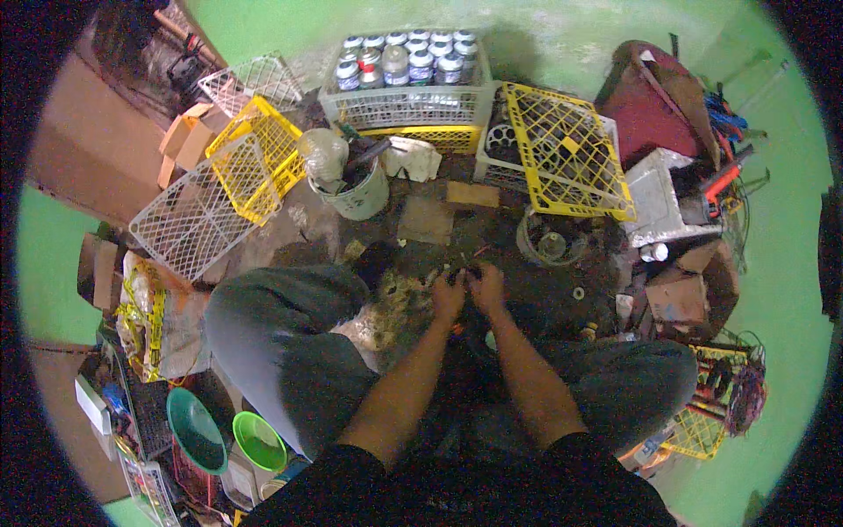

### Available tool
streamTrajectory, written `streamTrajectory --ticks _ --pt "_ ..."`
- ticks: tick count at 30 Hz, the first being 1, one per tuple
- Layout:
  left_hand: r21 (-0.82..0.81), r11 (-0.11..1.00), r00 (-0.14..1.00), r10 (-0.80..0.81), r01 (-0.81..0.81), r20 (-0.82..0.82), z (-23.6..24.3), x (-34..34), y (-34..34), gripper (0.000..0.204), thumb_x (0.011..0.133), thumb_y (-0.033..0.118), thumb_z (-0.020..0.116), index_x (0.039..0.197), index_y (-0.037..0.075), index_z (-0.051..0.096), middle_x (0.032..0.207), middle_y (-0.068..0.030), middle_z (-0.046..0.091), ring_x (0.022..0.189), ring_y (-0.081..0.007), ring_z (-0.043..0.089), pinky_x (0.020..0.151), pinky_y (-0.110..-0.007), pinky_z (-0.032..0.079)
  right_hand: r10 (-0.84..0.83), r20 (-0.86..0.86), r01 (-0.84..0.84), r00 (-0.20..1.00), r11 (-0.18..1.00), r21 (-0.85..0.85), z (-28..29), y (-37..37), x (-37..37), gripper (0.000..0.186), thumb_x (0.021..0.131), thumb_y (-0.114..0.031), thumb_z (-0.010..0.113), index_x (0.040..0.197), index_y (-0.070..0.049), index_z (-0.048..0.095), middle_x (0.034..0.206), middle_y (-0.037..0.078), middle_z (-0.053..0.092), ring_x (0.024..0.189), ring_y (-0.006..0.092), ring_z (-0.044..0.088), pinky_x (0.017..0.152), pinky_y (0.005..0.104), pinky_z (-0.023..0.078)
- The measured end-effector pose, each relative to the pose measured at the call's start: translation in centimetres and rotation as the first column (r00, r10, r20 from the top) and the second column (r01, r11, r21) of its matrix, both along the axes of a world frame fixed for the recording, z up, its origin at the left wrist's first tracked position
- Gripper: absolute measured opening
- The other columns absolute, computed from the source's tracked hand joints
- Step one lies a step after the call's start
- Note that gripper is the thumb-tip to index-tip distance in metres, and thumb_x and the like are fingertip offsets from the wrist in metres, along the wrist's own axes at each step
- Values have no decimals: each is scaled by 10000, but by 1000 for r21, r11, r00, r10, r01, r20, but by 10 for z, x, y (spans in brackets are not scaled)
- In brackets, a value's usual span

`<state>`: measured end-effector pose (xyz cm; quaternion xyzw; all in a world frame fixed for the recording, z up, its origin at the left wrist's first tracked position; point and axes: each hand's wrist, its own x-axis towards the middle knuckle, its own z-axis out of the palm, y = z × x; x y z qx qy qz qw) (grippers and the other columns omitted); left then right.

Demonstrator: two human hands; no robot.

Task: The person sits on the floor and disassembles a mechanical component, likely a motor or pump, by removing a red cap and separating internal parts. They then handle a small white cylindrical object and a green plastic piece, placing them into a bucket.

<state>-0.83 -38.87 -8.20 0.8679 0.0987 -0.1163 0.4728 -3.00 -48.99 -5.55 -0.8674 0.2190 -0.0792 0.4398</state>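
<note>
Close together in front of my lap, my left hand (pixel 449 295) and my right hand (pixel 486 286) are both closed, with the fingers drawn in. Whatever lies between the fingertips is small and dark, and I cannot make out its kind. Just beyond the hands, small pale bits and a thin reddish piece lie on the dark, dirty floor (pixel 492 233). A matted, yellowish-brown patch (pixel 397 307) spreads beside my left hand. Off to the right of my right hand, a small pale ring (pixel 579 292) rests on the floor.
A white bucket (pixel 362 198) filled with things stands ahead left, and a clear round tub (pixel 550 241) ahead right. Behind are a crate of spray cans (pixel 408 97) and a yellow crate (pixel 571 145). Green bowls (pixel 260 441) sit at lower left, a cardboard box (pixel 680 299) at right.
</note>
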Motion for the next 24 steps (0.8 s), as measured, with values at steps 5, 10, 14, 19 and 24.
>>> streamTrajectory --ticks 5,10,14,19,24 --pt "-324 918 972 -196 227 127 56 25 -23 424 856 360 738 1055 -13 708 974 -170 720 899 -272 682 830 -390 513 -269 333 296 904 955 -31 18 -27 2 217 822 -95 698 1002 27 700 907 171 725 833 266 705 774 368 534" --pt "-211 910 907 -284 358 311 144 14 -49 323 877 257 721 1036 -23 702 913 -159 720 826 -244 678 789 -375 513 -371 359 383 856 923 39 91 -63 -24 218 805 -118 740 957 33 699 919 154 721 851 214 682 778 342 526" --pt "-243 831 758 -284 500 587 197 27 -57 310 901 249 683 1048 -24 688 910 -172 715 814 -266 679 786 -384 514 -462 388 491 798 871 28 166 -97 -57 235 806 -106 740 982 43 693 935 150 723 853 221 681 804 351 522" --pt "-211 769 692 -373 603 618 323 28 -81 306 915 255 648 1047 -19 679 944 -196 712 842 -324 688 784 -392 517 -526 503 578 686 814 63 172 -155 -98 285 784 -70 738 1051 17 689 956 132 728 857 227 684 824 367 523" --pt "179 642 378 -629 745 679 371 10 -80 323 903 270 654 1080 1 674 939 -182 710 823 -314 691 753 -387 527 -482 483 559 731 829 -19 120 -177 -86 273 788 -85 731 1048 -8 699 957 159 723 876 275 698 832 391 530"
